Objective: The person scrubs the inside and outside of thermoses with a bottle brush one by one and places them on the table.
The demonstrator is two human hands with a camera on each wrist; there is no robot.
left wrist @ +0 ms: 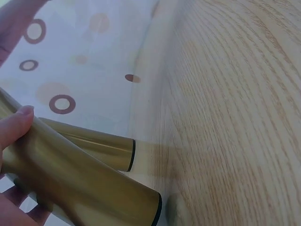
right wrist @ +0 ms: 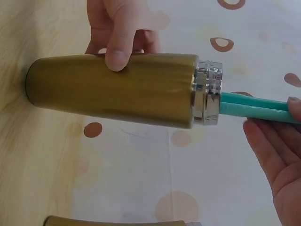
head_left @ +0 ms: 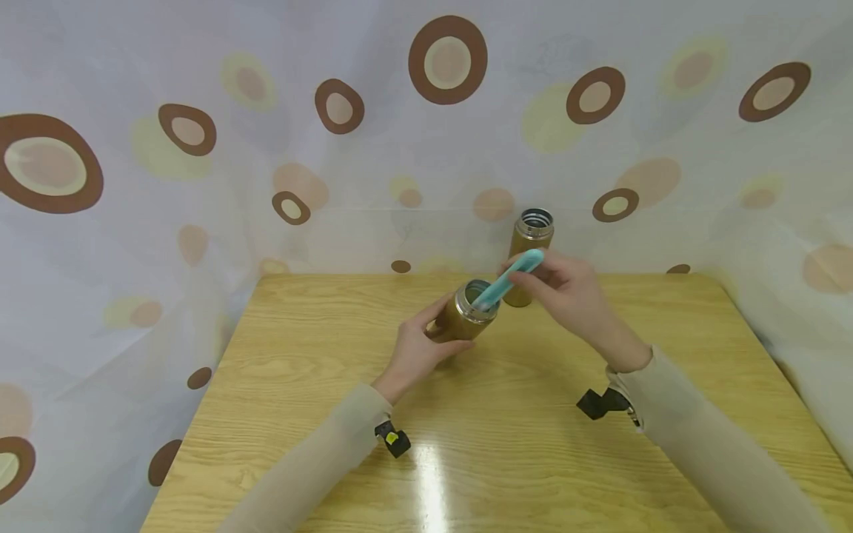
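My left hand [head_left: 416,349] grips the body of a lidless gold thermos flask [head_left: 456,320], tilted with its silver mouth up and to the right. In the right wrist view, the thumb lies along the gold flask [right wrist: 113,89], whose dark base is close to the tabletop. A slim turquoise stick [head_left: 509,278] slants into the flask's mouth. Its upper end is pinched between the thumb and fingers of my right hand [head_left: 573,300]. The lower end of the turquoise stick [right wrist: 256,107] is hidden inside the flask, so I cannot tell its full kind.
A second gold thermos flask [head_left: 535,235], also lidless, stands upright behind my right hand near the table's back edge. The wooden table [head_left: 300,355] meets a patterned cloth [head_left: 373,163] that hangs at the back and sides.
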